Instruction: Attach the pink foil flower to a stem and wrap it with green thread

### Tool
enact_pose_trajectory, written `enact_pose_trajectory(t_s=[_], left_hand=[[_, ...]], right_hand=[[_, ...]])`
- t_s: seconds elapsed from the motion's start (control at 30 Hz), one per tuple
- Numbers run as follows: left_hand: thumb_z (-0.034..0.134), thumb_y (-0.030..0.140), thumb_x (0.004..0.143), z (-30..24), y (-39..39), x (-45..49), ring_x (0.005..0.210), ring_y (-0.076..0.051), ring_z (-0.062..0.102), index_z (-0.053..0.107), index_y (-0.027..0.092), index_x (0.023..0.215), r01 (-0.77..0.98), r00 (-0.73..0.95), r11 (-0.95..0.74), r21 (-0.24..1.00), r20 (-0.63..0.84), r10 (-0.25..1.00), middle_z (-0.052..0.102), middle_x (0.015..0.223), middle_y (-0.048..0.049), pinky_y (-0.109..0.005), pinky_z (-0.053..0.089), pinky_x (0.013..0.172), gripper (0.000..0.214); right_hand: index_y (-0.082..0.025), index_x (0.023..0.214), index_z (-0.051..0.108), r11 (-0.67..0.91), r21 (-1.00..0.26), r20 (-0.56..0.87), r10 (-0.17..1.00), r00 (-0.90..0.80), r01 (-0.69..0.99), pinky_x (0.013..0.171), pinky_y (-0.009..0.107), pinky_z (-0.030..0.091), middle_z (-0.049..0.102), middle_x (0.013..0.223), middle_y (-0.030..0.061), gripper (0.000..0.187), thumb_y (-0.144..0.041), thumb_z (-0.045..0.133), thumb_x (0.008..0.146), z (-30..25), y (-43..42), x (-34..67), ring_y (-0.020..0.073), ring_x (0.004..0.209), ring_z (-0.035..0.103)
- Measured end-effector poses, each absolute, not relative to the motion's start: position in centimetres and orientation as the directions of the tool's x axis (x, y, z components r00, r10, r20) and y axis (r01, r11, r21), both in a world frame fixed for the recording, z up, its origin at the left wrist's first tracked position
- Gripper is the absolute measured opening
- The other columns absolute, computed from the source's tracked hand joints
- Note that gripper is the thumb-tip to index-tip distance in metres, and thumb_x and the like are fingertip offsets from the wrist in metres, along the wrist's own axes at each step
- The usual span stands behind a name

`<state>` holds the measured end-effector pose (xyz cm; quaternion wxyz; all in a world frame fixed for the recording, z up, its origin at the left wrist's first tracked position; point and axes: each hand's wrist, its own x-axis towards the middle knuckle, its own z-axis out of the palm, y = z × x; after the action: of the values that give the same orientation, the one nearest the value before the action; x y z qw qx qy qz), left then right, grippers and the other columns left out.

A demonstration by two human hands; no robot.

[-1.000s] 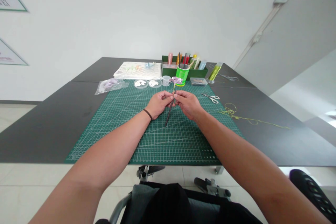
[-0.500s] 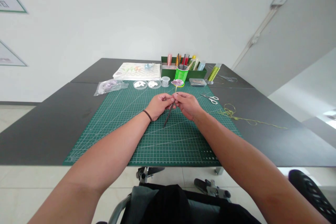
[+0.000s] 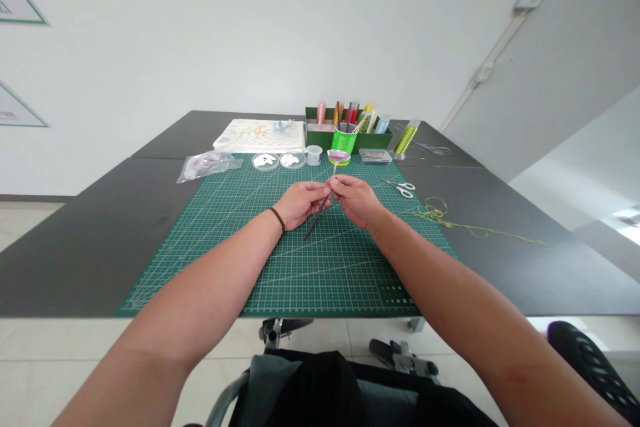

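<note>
Above the middle of the green cutting mat (image 3: 320, 280), my two hands meet at the fingertips. My right hand (image 3: 355, 200) pinches the thin stem of a pale purple flower (image 3: 339, 156), which points up and away from me. My left hand (image 3: 303, 203), with a dark band at the wrist, is closed on a slim dark stick-like tool (image 3: 315, 220). The tool slants down towards me, its lower end over the mat. My fingers hide where the tool and the stem come together, so I cannot tell whether they touch.
Behind my hands stand a green can (image 3: 345, 140) of sticks and a dark green box (image 3: 320, 137) of coloured tubes. Two dishes of white pieces (image 3: 265, 160) and a small tub (image 3: 314, 155) sit left. White-handled scissors (image 3: 404, 189) and tangled yellow-green thread (image 3: 436, 212) lie right.
The lower end of the dark tool has swung slightly left. The flower has turned a little, and both hands stay together in nearly the same place.
</note>
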<state>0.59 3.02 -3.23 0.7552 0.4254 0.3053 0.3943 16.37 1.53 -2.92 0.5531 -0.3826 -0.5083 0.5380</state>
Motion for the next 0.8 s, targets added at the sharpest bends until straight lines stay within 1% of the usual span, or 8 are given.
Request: enact_pose_trajectory(t_s=[0.1, 0.2, 0.33, 0.47, 0.53, 0.6, 0.67, 0.8], left_hand=[[0.082, 0.014, 0.079, -2.99, 2.97, 0.38, 0.06, -0.007, 0.063, 0.073, 0.01, 0.08, -0.339, 0.537, 0.391, 0.856, -0.165, 0.827, 0.069, 0.071, -0.0032, -0.018, 0.05, 0.059, 0.01], [0.081, 0.013, 0.08, -2.76, 2.88, 0.23, 0.058, -0.007, 0.062, 0.071, 0.01, 0.078, -0.341, 0.568, 0.412, 0.845, -0.164, 0.806, 0.066, 0.067, -0.0012, -0.018, 0.049, 0.057, 0.011], [0.082, 0.015, 0.079, -2.6, 2.79, 0.29, 0.058, -0.007, 0.061, 0.069, 0.009, 0.075, -0.318, 0.54, 0.356, 0.879, -0.141, 0.83, 0.066, 0.064, -0.0016, -0.019, 0.048, 0.059, 0.015], [0.082, 0.014, 0.079, -2.6, 2.93, 0.43, 0.056, -0.006, 0.058, 0.07, 0.008, 0.075, -0.291, 0.483, 0.274, 0.917, -0.106, 0.869, 0.067, 0.063, -0.0027, -0.019, 0.045, 0.059, 0.013], [0.081, 0.013, 0.079, -2.6, 3.01, 0.43, 0.056, -0.007, 0.058, 0.07, 0.008, 0.074, -0.263, 0.461, 0.256, 0.93, -0.112, 0.88, 0.066, 0.062, -0.0026, -0.02, 0.045, 0.059, 0.012], [0.08, 0.012, 0.079, -2.61, 3.05, 0.41, 0.057, -0.008, 0.059, 0.071, 0.008, 0.074, -0.237, 0.45, 0.252, 0.938, -0.123, 0.884, 0.067, 0.063, -0.0035, -0.021, 0.045, 0.06, 0.011], [0.08, 0.012, 0.078, -2.65, 3.07, 0.4, 0.058, -0.008, 0.059, 0.071, 0.008, 0.075, -0.237, 0.448, 0.246, 0.94, -0.119, 0.886, 0.068, 0.066, -0.0042, -0.022, 0.046, 0.062, 0.01], [0.08, 0.013, 0.077, -2.93, 3.08, 0.53, 0.059, -0.007, 0.058, 0.071, 0.009, 0.075, -0.27, 0.456, 0.221, 0.937, -0.078, 0.887, 0.068, 0.066, -0.0029, -0.023, 0.046, 0.064, 0.011]], right_hand=[[-0.021, 0.071, 0.07, 0.139, -0.974, 0.157, 0.983, -0.092, -0.181, 0.063, 0.028, 0.036, 0.055, 0.068, -0.002, 0.036, -0.053, 0.084, 0.062, -3.02, 1.53, 16.32, 0.013, 0.065, 0.041], [-0.021, 0.073, 0.07, 0.138, -0.975, 0.155, 0.984, -0.089, -0.172, 0.063, 0.029, 0.036, 0.058, 0.072, -0.0009, 0.035, -0.051, 0.084, 0.062, -3.09, 1.55, 16.3, 0.013, 0.066, 0.042], [-0.021, 0.073, 0.07, 0.14, -0.977, 0.155, 0.984, -0.086, -0.161, 0.063, 0.029, 0.037, 0.06, 0.073, -0.0007, 0.032, -0.049, 0.082, 0.064, -3.18, 1.58, 16.35, 0.0126, 0.065, 0.043], [-0.02, 0.074, 0.07, 0.156, -0.984, 0.159, 0.986, -0.04, -0.084, 0.063, 0.03, 0.039, 0.064, 0.075, -0.0005, 0.029, -0.046, 0.079, 0.067, -3.23, 1.59, 16.39, 0.0119, 0.064, 0.045], [-0.02, 0.081, 0.072, 0.164, -0.985, 0.165, 0.986, -0.02, -0.06, 0.063, 0.03, 0.04, 0.064, 0.074, -0.0015, 0.028, -0.043, 0.079, 0.068, -3.19, 1.57, 16.38, 0.0117, 0.064, 0.048], [-0.02, 0.09, 0.073, 0.17, -0.982, 0.172, 0.985, -0.007, -0.085, 0.063, 0.029, 0.041, 0.064, 0.072, -0.0031, 0.03, -0.039, 0.08, 0.067, -3.12, 1.55, 16.36, 0.0115, 0.063, 0.05], [-0.02, 0.094, 0.072, 0.169, -0.978, 0.171, 0.985, 0.0, -0.125, 0.064, 0.029, 0.043, 0.063, 0.069, -0.0038, 0.032, -0.037, 0.079, 0.068, -3.08, 1.58, 16.36, 0.0116, 0.063, 0.053], [-0.019, 0.085, 0.07, 0.158, -0.978, 0.159, 0.987, -0.003, -0.133, 0.064, 0.029, 0.045, 0.063, 0.065, -0.0028, 0.025, -0.041, 0.075, 0.075, -3.08, 1.72, 16.41, 0.0121, 0.062, 0.057]])
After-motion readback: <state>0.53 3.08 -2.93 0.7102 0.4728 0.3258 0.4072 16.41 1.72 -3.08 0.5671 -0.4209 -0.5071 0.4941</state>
